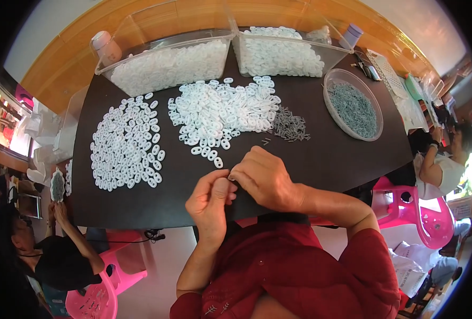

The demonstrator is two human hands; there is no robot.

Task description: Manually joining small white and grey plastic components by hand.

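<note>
My left hand (pixel 212 202) and my right hand (pixel 267 179) meet over the near edge of the table, fingertips pinched close together. Whatever they hold is hidden by the fingers and too small to name. Just beyond them lies a heap of small white oval plastic pieces (pixel 209 109), each with two holes, and a few stray toward my left hand. Right of that heap is a small pile of grey screws or pins (pixel 291 126). A flat spread of the same white pieces (pixel 121 143) covers the table's left part.
Along the back of the dark table (pixel 321 165) stand two clear bins, a left bin (pixel 164 53) and a right bin (pixel 284 40), both holding white pieces. At right is a round tub (pixel 371 135) of grey screws. People sit at both sides near pink stools (pixel 432 223).
</note>
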